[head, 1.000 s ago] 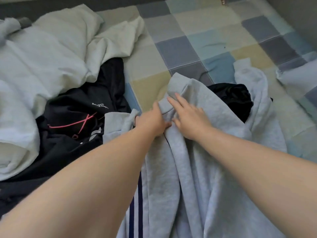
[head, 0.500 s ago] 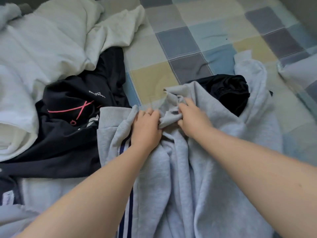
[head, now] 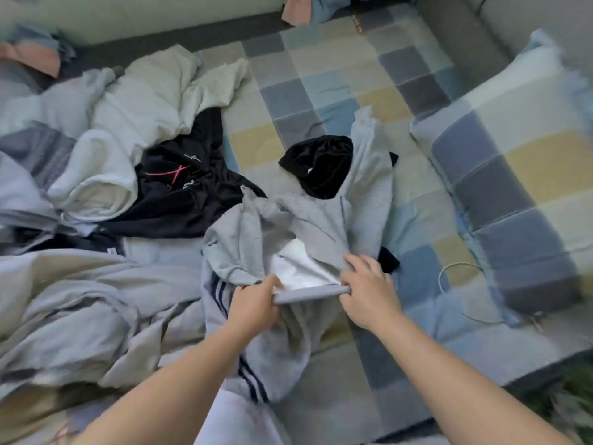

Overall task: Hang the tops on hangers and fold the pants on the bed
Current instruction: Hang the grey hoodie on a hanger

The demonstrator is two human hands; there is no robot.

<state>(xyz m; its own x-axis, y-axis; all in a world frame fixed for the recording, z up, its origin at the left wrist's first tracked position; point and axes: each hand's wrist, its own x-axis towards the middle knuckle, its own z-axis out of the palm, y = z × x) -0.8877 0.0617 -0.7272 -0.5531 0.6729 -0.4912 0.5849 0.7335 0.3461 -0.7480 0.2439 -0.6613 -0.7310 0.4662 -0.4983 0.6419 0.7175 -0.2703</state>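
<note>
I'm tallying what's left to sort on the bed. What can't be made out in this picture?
All in the head view:
1. Grey garment: bunched up, so top or pants cannot be told; left hand and right hand grip its band.
2. Black garment: partly under the grey cloth, type unclear.
3. Lettering on the dark garment: too small to read.
4. Pink and blue cloth, far left: blurred.

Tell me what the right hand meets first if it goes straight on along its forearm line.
The bunched grey navy-striped garment that the right hand grips; beyond it, probably the black garment, depth unclear.
</note>
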